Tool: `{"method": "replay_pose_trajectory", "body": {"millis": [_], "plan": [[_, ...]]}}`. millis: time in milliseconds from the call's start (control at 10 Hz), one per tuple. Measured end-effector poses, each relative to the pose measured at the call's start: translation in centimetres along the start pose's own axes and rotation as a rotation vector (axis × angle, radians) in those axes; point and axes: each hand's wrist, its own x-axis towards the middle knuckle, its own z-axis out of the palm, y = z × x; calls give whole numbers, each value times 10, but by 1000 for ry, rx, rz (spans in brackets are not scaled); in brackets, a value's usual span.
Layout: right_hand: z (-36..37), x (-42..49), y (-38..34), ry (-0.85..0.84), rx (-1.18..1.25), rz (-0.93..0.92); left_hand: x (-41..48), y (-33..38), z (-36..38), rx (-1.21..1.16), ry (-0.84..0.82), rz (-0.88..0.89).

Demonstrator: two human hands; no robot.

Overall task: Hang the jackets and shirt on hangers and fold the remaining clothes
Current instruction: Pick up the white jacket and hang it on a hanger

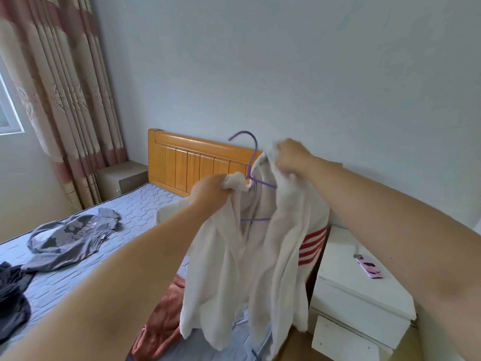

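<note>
Jacket (242,256) first: it's white, soft-looking, and held up in the air above the bed (104,225). A purple hanger (251,162) sits partly inside it. The hook pokes out above the jacket's collar, and bits of the hanger's arm and lower bar show through the open front.

Left hand (210,191) is bunched tight around a wad of white fabric at one shoulder of the jacket, right next to the hanger's neck. Right hand (291,157) is a bit higher, fingers curled into the fabric at the other shoulder. So both hands are clamped on cloth, and the rest of the jacket hangs loose and crumpled.

Behind the jacket's right side there's a red-and-white striped patch (312,243); can't tell if it belongs to the jacket.

Under the jacket lies a rust-pink garment (161,316). Well left of the jacket a grey printed t-shirt (70,238) is spread out, and further left a dark garment (13,295) sits in a heap.

Behind the jacket is a wooden headboard (192,165). Right of the jacket stands a white nightstand (359,290) with a pink phone (371,265) on top.
</note>
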Motion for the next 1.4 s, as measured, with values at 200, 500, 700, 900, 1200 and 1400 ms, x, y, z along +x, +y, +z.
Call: {"method": "replay_pose_trajectory", "body": {"millis": [200,500,700,900,1200,1400], "plan": [[27,-18,6,10,420,5,2,-12,-6,-89,-12,-33],[20,-29,1,-204,516,91,13,-14,-12,-125,70,37],[16,-33,9,-100,1327,565,14,-12,-4,-28,66,32],[-9,-22,14,-248,1356,403,10,-8,4,-30,61,103],[27,-22,50,-275,114,-186,20,-12,12,-235,87,37],[43,-15,51,-21,115,-53,36,-6,-11,-109,20,29]]}}
